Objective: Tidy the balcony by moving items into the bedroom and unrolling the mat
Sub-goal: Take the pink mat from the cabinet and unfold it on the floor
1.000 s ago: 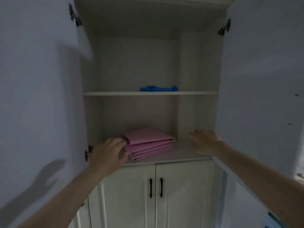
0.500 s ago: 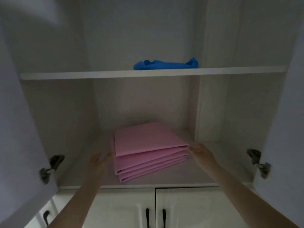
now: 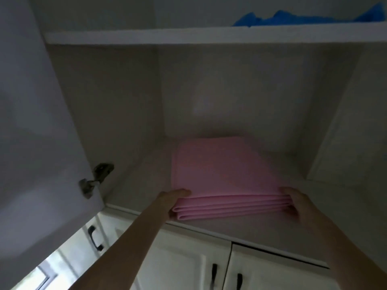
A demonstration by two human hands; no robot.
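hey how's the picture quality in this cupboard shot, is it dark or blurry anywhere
Head view: dim and grey inside the cupboard, with the only bright patch at the lower left corner; soft overall, the pink folded mat and both hands, left hand and right hand, slightly smeared; the blue cloth on the upper shelf is blurred and cropped by the frame; wide-angle bending curves the open door on the left.

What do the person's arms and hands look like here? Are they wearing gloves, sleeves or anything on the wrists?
Both arms are bare as far as the picture shows, with no sleeves in view. The left hand and right hand have no gloves, and no watch, bracelet or ring can be seen. The cupboard is dim, so fine details such as nails cannot be made out.
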